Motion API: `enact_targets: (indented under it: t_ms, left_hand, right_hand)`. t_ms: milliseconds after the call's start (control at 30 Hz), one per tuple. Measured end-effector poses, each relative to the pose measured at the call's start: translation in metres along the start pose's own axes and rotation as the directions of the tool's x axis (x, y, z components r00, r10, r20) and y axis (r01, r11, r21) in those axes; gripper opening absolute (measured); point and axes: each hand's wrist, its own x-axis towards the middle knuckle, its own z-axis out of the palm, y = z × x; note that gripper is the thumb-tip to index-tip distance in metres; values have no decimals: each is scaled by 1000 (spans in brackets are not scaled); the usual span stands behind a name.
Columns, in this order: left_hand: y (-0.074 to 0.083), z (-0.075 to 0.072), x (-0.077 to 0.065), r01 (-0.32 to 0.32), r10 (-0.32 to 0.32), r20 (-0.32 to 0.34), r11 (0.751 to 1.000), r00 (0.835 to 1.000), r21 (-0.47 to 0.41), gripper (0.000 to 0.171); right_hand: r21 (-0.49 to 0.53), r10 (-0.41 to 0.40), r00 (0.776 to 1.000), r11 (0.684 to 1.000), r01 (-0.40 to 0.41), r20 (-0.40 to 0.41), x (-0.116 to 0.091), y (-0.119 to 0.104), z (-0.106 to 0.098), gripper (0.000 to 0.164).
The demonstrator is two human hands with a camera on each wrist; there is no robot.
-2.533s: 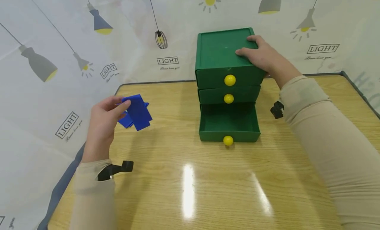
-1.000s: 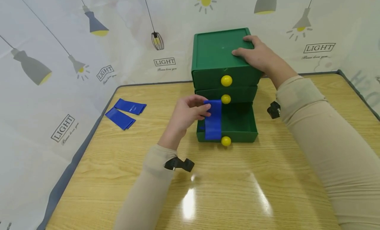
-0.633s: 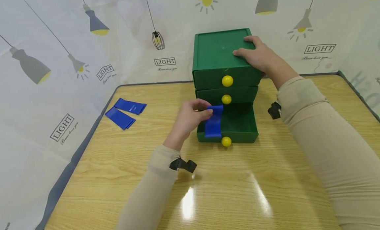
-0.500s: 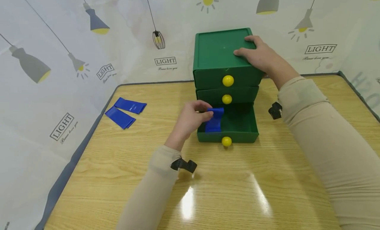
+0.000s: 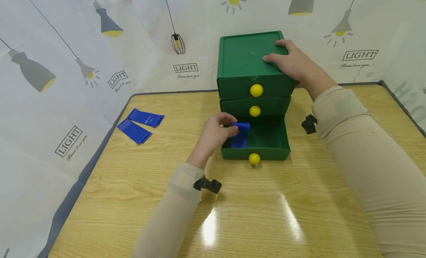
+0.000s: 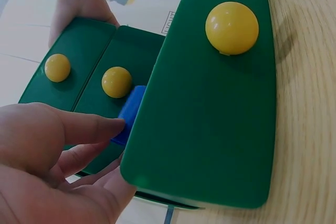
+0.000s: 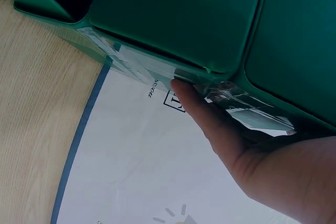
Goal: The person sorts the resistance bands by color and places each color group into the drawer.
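A green drawer unit (image 5: 251,56) with yellow round knobs stands near the back wall. Its bottom drawer (image 5: 271,154) is pulled out, and the upper two are closed. Between thumb and fingers, my left hand (image 5: 214,134) pinches the upper end of a blue band (image 5: 240,137), which looks like a folded resistance band. The band hangs into the left part of that drawer; in the left wrist view the drawer front hides most of the band (image 6: 131,111). My right hand (image 5: 294,62) rests on the unit's top right edge, some fingers reaching down its side (image 7: 199,111).
Two more folded blue bands (image 5: 134,131) lie on the wooden table (image 5: 159,198) at the left. A white sheet printed with lamps (image 5: 149,36) stands behind and at the left. A black wrist camera (image 5: 208,184) sits on my left wrist.
My left hand has carried the blue band from the left of the table to the bottom drawer and lowered it inside. My right hand has stayed on the unit.
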Motion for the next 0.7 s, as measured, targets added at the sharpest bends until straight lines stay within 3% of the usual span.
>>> enact_targets:
  t_ms: [500,700]
  left_hand:
    - [-1,3,3,-34,37,-26,995,999,94,16]
    - [-1,3,3,-46,47,-24,997,999,56,20]
  right_hand:
    - [4,5,1000,1000,-5,2,1,0,0,89]
    - [16,7,1000,1000,-7,5,0,0,0,88]
